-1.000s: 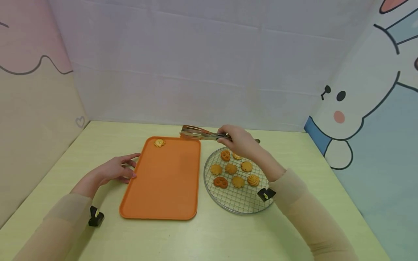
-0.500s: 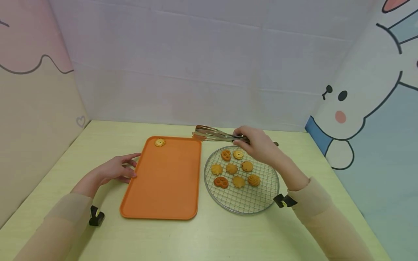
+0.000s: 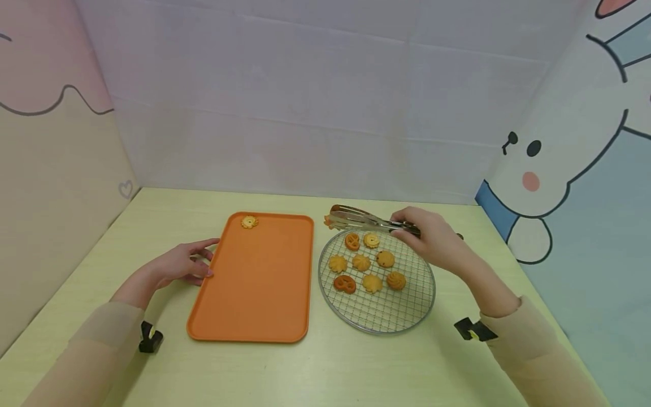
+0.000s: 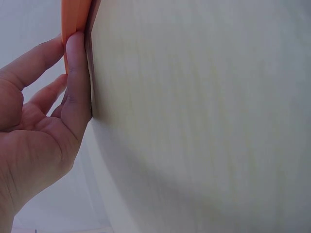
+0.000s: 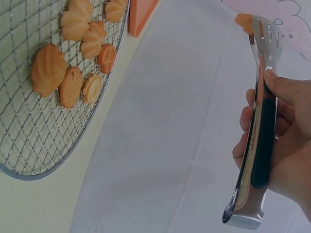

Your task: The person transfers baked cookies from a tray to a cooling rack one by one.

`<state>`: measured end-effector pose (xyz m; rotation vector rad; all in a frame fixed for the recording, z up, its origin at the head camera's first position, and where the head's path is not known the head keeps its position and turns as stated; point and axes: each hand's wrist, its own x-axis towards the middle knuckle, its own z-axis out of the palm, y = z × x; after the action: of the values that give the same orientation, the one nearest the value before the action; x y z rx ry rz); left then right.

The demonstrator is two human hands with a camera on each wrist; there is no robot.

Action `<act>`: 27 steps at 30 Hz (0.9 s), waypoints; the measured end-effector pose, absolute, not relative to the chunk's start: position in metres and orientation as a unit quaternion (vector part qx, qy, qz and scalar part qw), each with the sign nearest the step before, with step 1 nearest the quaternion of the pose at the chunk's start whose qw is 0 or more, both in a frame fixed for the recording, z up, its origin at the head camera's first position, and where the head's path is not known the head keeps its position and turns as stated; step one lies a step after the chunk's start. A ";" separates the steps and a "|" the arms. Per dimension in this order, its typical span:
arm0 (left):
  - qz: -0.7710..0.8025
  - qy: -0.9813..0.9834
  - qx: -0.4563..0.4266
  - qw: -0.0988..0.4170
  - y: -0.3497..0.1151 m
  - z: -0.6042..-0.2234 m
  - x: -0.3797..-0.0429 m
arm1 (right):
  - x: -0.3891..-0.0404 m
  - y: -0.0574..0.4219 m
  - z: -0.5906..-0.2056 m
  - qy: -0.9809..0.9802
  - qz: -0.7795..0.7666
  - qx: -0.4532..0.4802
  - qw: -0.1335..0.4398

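Note:
My right hand [image 3: 432, 237] grips a pair of metal tongs [image 3: 373, 219] with dark handle grips, held over the far side of a round wire rack [image 3: 356, 322]. A small golden cookie [image 5: 244, 23] sits pinched between the tong tips. Several cookies lie on the rack, among them a swirled one [image 3: 396, 281], a pretzel-shaped one [image 3: 344, 284] and a ring-marked one [image 3: 371, 241]. To the left is an orange tray [image 3: 254, 282] with one flower-shaped cookie [image 3: 249, 222] at its far left corner. My left hand [image 3: 180, 264] touches the tray's left rim with its fingertips.
Tray and rack lie side by side on a pale yellow-green table [image 3: 244, 373], a narrow strip between them. A light cloth wall [image 3: 305, 113] rises along the back edge, and printed panels with a cartoon rabbit [image 3: 534, 175] stand at the right.
My right hand has moved right and slightly nearer, carrying the tongs and cookie from the tray's far edge to over the rack's far rim. The left hand and tray stay put.

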<state>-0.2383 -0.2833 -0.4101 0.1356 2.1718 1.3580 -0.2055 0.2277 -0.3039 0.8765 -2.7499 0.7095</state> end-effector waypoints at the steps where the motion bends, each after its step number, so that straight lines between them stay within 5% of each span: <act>1: 0.507 0.812 0.050 0.284 -0.283 -0.410 -0.238 | -0.205 0.231 -0.305 -0.921 0.239 0.295 0.084; 27: 0.504 0.813 0.049 0.285 -0.283 -0.410 -0.238 | -0.173 0.282 -0.360 -0.909 0.232 0.345 0.036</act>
<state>-0.2382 -0.2827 -0.4102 0.1314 2.1752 1.3490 -0.1731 0.2824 -0.3602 1.0586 -2.7920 0.7111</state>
